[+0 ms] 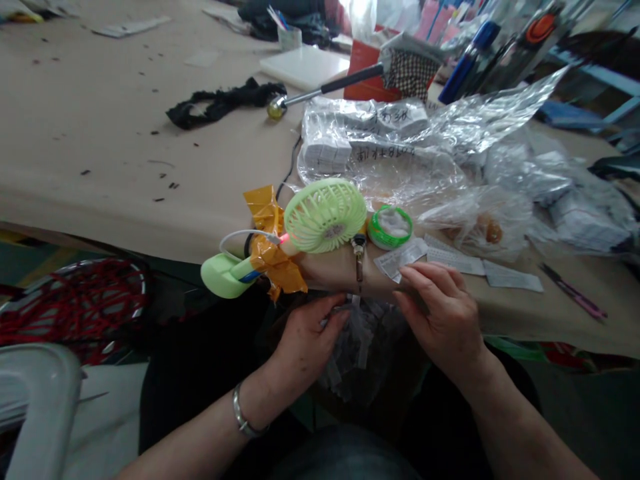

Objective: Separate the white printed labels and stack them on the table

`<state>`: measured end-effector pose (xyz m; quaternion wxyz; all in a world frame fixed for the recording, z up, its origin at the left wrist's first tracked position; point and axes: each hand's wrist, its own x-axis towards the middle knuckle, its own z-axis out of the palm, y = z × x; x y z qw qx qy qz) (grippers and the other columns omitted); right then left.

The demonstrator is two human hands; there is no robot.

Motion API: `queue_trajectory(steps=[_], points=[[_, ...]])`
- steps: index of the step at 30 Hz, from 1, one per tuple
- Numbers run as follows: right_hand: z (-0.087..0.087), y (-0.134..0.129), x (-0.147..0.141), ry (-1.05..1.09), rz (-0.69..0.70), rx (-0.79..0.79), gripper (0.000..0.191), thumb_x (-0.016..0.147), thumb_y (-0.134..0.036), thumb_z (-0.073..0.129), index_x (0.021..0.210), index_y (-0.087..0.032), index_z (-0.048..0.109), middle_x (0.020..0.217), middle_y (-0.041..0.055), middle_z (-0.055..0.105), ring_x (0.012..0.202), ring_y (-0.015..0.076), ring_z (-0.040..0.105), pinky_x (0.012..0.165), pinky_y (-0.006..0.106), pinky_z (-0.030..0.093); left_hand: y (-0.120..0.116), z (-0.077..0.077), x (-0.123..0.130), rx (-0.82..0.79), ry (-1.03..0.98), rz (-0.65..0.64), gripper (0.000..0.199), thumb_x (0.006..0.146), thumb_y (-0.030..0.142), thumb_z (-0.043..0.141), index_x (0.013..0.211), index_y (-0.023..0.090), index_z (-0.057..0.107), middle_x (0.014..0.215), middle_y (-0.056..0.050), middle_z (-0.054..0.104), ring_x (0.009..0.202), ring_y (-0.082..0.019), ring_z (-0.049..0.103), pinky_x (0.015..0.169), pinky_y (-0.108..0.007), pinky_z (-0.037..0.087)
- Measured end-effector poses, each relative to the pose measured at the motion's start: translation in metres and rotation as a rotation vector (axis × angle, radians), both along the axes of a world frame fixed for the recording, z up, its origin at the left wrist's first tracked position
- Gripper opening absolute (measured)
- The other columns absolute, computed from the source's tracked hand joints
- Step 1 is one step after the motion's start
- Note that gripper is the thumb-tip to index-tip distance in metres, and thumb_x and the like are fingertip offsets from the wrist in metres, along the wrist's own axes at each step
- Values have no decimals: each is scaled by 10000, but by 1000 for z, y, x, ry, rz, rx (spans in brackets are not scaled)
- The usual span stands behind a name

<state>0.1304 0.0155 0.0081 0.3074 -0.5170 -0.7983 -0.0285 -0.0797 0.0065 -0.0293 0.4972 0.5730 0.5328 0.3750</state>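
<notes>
My left hand (309, 340) is below the table edge, thumb and index finger pinched together at a small white label (355, 301). Just above it, a thin metal-tipped tool with a black collar (359, 260) points down over the edge. My right hand (445, 310) has its thumb and fingers apart, the fingertips by the near end of a printed white label strip (403, 259) on the table. More printed strips (510, 275) extend rightward from there. Under my hands hangs a clear bag (363, 360) with pale strips in it.
A green fan (327, 217) is fixed to the table edge with brown tape (273, 247). Beside it sits a green round tub (390, 227) with white filling. Clear plastic bags (390, 160) with label bundles lie behind; pink-handled tweezers (575, 293) lie right.
</notes>
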Motion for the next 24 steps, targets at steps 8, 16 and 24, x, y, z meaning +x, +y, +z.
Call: queue_trajectory(steps=[8, 16, 24], points=[[-14, 3, 10, -225, -68, 80, 221, 857, -215, 607, 1073, -206, 656, 1105, 62, 692, 1035, 260, 581, 935, 414, 415, -5, -5, 8, -78, 83, -31, 151, 819, 248, 578, 838, 219, 725, 804, -20, 726, 759, -172, 649, 721, -251, 472], [-11, 11, 15, -12, 10, 83, 97, 828, -141, 615, 873, -210, 666, 928, 50, 711, 918, 210, 616, 869, 372, 481, -3, 9, 29, -203, -121, -59, 124, 791, 195, 587, 736, 169, 696, 690, -5, 656, 685, -138, 571, 672, -233, 431], [-4, -28, 7, 138, 333, 88, 140, 801, -84, 609, 907, -174, 629, 935, 79, 693, 935, 218, 610, 839, 424, 508, 3, 27, 59, -766, -903, -54, 226, 800, 357, 640, 806, 131, 649, 716, -28, 649, 602, -117, 586, 585, -239, 480]])
